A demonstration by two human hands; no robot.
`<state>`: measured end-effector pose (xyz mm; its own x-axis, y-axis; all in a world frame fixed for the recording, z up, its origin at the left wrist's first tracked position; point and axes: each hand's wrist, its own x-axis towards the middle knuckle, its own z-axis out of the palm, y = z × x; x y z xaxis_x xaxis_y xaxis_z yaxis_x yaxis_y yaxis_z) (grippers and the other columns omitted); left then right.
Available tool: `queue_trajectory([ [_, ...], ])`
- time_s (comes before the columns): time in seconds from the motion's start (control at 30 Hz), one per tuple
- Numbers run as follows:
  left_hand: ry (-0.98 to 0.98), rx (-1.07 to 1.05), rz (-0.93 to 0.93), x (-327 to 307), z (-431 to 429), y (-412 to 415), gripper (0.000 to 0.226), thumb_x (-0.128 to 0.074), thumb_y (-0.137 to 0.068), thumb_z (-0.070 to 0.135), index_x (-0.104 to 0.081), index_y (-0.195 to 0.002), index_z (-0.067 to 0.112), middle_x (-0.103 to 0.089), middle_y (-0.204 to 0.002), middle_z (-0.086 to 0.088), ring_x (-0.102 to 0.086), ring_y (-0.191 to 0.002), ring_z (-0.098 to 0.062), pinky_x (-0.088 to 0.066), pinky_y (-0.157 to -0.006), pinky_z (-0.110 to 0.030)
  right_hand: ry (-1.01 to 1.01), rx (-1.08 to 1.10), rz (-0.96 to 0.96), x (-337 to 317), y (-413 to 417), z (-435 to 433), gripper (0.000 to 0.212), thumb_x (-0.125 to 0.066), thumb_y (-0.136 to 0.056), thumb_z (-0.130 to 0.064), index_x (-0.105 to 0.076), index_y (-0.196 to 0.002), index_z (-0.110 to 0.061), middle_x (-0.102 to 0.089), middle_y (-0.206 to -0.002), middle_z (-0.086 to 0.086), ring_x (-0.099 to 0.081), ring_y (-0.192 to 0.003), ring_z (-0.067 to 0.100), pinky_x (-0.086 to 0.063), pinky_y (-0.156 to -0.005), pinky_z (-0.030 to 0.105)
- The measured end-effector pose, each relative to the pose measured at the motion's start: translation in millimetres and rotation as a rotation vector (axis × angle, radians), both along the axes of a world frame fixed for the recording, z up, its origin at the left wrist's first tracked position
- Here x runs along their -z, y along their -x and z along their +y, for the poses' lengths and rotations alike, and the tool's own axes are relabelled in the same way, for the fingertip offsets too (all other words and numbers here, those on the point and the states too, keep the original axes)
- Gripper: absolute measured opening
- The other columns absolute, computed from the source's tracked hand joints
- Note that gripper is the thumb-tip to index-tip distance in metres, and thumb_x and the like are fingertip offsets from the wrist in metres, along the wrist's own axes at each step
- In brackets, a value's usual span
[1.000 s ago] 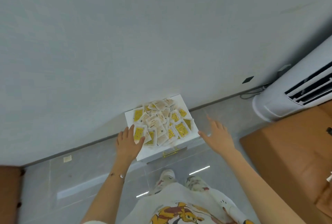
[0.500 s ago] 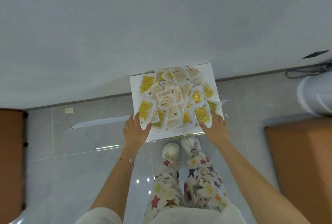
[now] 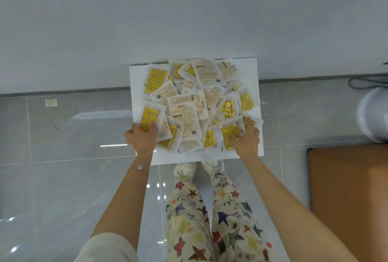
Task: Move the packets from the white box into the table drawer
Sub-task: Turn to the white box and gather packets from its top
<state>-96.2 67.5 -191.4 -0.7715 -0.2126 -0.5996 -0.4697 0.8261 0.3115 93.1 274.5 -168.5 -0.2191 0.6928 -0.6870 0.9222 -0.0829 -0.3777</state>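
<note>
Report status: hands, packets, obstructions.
Left hand, right hand resting on yellow-and-clear plastic packets, grip unclear. Flat white rectangular box heaped full. Drawer out of view; no obstruction seen.

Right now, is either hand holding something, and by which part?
The left hand rests on one yellow packet, the right hand on another, at the box's near corners. Whether either grip is closed cannot be told.

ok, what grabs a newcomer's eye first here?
The heap of yellow and beige packets covering the white box, centre frame against the wall. The left hand and right hand touch the pile at its near corners. Below them, star-print trousers fill the lower middle.
</note>
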Motion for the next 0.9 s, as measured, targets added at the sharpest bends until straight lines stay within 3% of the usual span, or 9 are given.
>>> queue_trajectory([
  [0.13, -0.059, -0.115, 0.016, 7.0, -0.3, 0.2, 0.069, -0.072, -0.081, 0.039, -0.04, -0.133, 0.007, -0.031, -0.138, -0.021, -0.035, -0.128, -0.037, -0.037, -0.106, -0.044, 0.04, 0.114, 0.049, 5.0, 8.1, 3.4, 0.085, -0.072, -0.084, -0.018, -0.019, -0.15, -0.021, -0.026, -0.144, 0.015, -0.046, -0.119, 0.032, -0.045, -0.093, 0.041],
  [0.2, -0.081, -0.166, -0.007, 8.7, -0.1, 0.1, 0.07, -0.076, -0.077, 0.04, -0.041, -0.129, 0.01, -0.031, -0.138, -0.019, -0.038, -0.126, -0.037, -0.04, -0.104, -0.047, 0.026, 0.147, 0.097, 6.2, 13.8, 4.8, 0.078, -0.069, -0.087, -0.017, -0.022, -0.149, -0.019, -0.036, -0.14, 0.014, -0.05, -0.117, 0.029, -0.046, -0.093, 0.04],
  [0.3, -0.12, -0.209, -0.05, 10.4, -1.6, 1.5, 0.078, -0.082, -0.071, 0.041, -0.038, -0.128, 0.011, -0.038, -0.134, -0.02, -0.044, -0.121, -0.036, -0.044, -0.1, -0.049, 0.028, 0.155, 0.116, 8.3, 21.6, 7.7, 0.066, -0.061, -0.091, -0.016, -0.028, -0.147, -0.019, -0.058, -0.118, 0.009, -0.059, -0.105, 0.026, -0.053, -0.091, 0.044],
  [0.43, -0.197, -0.24, -0.104, 9.1, -6.3, 2.0, 0.084, -0.084, -0.069, 0.038, -0.036, -0.132, 0.01, -0.053, -0.126, -0.013, -0.056, -0.113, -0.032, -0.05, -0.096, -0.047, 0.012, 0.087, 0.07, 8.2, 25.0, 13.1, 0.059, -0.063, -0.088, -0.017, -0.037, -0.141, -0.02, -0.061, -0.091, 0.003, -0.06, -0.085, 0.022, -0.053, -0.083, 0.041],
  [0.5, -0.228, -0.244, -0.119, 7.7, -9.6, 1.5, 0.074, -0.083, -0.071, 0.035, -0.043, -0.128, 0.008, -0.059, -0.118, -0.009, -0.06, -0.106, -0.029, -0.052, -0.092, -0.045, -0.007, 0.113, 0.086, 9.1, 25.4, 17.3, 0.054, -0.065, -0.088, -0.015, -0.045, -0.138, -0.017, -0.061, -0.088, 0.0, -0.06, -0.084, 0.02, -0.053, -0.085, 0.037],
  [0.6, -0.292, -0.251, -0.112, 2.8, -12.9, 0.7, 0.05, -0.082, -0.074, 0.029, -0.054, -0.111, 0.01, -0.064, -0.108, -0.008, -0.063, -0.1, -0.027, -0.054, -0.085, -0.041, -0.034, 0.148, 0.082, 9.9, 26.6, 23.2, 0.04, -0.063, -0.09, -0.016, -0.056, -0.129, -0.013, -0.063, -0.106, 0.001, -0.06, -0.099, 0.018, -0.047, -0.088, 0.028],
  [0.7, -0.36, -0.263, -0.08, -7.8, -11.3, -0.4, 0.039, -0.078, -0.078, 0.02, -0.05, -0.105, 0.014, -0.061, -0.104, -0.005, -0.061, -0.094, -0.023, -0.053, -0.08, -0.036, -0.075, 0.173, 0.124, 11.1, 26.4, 28.7, 0.015, -0.064, -0.089, -0.017, -0.066, -0.103, -0.012, -0.06, -0.082, -0.003, -0.058, -0.083, 0.018, -0.044, -0.07, 0.019],
  [0.8, -0.452, -0.271, -0.033, -20.6, -11.9, -4.5, 0.033, -0.071, -0.084, 0.011, -0.046, -0.106, 0.013, -0.059, -0.099, -0.002, -0.06, -0.086, -0.019, -0.051, -0.071, -0.029, -0.104, 0.159, 0.172, 6.3, 27.6, 31.2, 0.013, -0.07, -0.082, -0.027, -0.063, -0.074, -0.018, -0.06, -0.069, -0.003, -0.059, -0.074, 0.022, -0.047, -0.069, 0.028],
  [0.9, -0.505, -0.253, -0.001, -33.6, -18.0, -11.1, 0.026, -0.064, -0.088, 0.007, -0.046, -0.106, 0.013, -0.059, -0.092, 0.003, -0.061, -0.081, -0.012, -0.051, -0.065, -0.024, -0.074, 0.109, 0.199, -2.8, 26.3, 31.1, 0.014, -0.067, -0.084, -0.029, -0.06, -0.077, -0.019, -0.06, -0.078, -0.005, -0.059, -0.08, 0.019, -0.048, -0.075, 0.03],
])
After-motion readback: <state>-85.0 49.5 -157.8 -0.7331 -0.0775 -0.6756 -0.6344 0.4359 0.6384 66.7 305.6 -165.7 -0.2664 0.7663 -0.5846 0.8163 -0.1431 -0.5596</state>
